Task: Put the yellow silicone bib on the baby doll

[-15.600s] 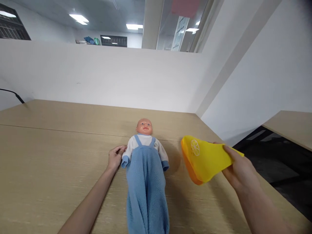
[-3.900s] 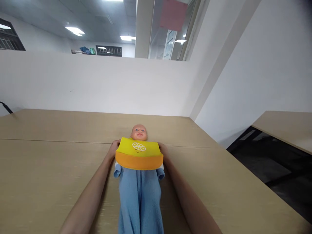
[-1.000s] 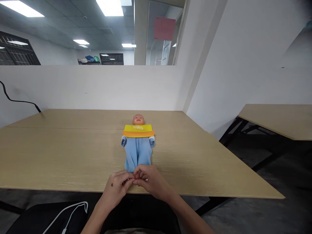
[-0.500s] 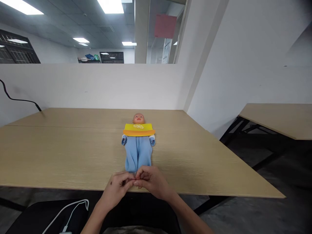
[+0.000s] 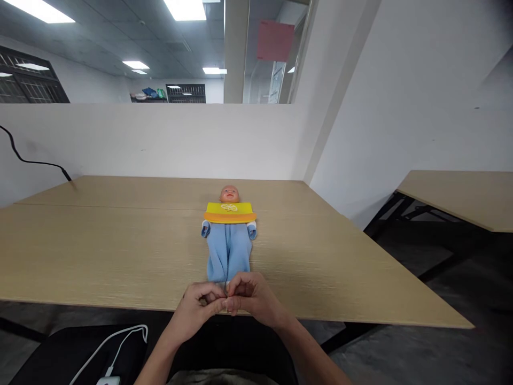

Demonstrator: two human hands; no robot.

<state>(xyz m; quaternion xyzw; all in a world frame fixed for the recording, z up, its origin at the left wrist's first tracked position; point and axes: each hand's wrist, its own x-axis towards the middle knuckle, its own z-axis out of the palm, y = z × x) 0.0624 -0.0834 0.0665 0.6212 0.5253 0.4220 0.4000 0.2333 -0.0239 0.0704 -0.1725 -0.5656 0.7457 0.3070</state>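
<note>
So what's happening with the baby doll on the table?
A person sits at the wooden table with a baby doll lying on its back in front of them. The doll wears blue fleece trousers and has a yellow and orange bib laid over its chest. The left hand and right hand are together at the doll's feet near the table edge, fingers curled in and touching each other. What they pinch there is too small to tell.

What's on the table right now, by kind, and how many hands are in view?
Doll: 1, lying on its back on the table
Yellow-and-orange bib: 1, across the doll's chest
Hands: 2, left hand and right hand, together at the doll's feet
Total: 4
</note>
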